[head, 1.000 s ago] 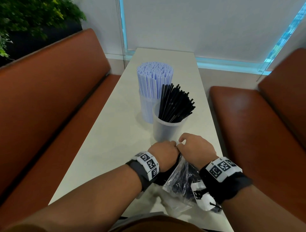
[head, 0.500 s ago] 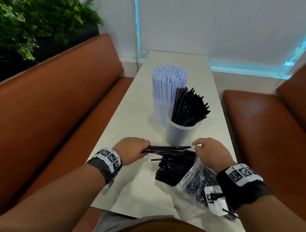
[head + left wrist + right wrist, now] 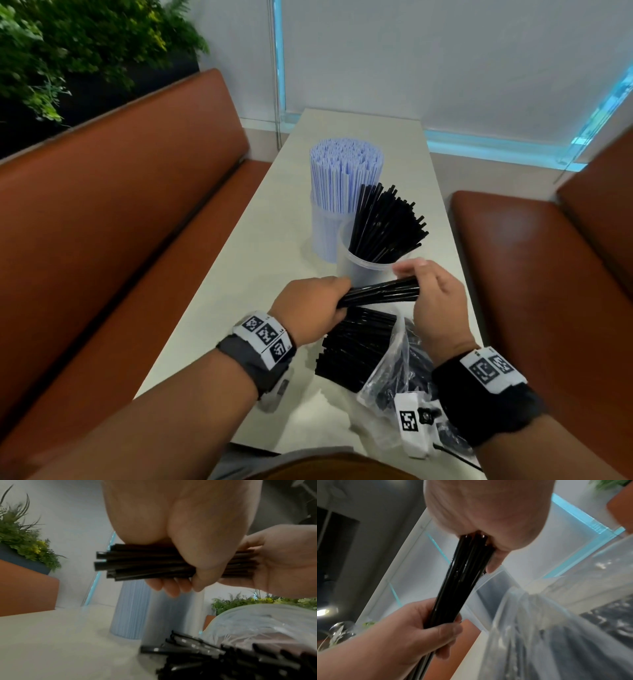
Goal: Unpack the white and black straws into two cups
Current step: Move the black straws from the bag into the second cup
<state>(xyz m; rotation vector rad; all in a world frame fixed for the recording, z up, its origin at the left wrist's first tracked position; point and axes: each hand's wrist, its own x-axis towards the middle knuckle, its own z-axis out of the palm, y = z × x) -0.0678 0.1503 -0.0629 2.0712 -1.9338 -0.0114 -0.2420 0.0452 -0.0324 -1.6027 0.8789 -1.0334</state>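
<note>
A bundle of black straws (image 3: pixel 380 294) hangs level above the table, just in front of the cups. My left hand (image 3: pixel 329 298) grips its left end, fingers wrapped under it (image 3: pixel 185 585). My right hand (image 3: pixel 418 277) curls round the right end (image 3: pixel 491 555). Under the hands lies a clear plastic bag (image 3: pixel 394 370) with more black straws (image 3: pixel 356 346) sliding out of its mouth. The near clear cup (image 3: pixel 363 270) holds black straws leaning right. The cup behind it (image 3: pixel 325 229) is packed with white straws (image 3: pixel 346 171).
The narrow pale table (image 3: pixel 260 274) runs away from me between two brown benches (image 3: pixel 120 222) (image 3: pixel 534 267). A plant (image 3: pixel 68 51) stands behind the left bench. A white wall with a glass strip closes the far end.
My left hand drew a bundle of black straws out of the bag and lifted it. My right hand left the bag and took the bundle's other end.
</note>
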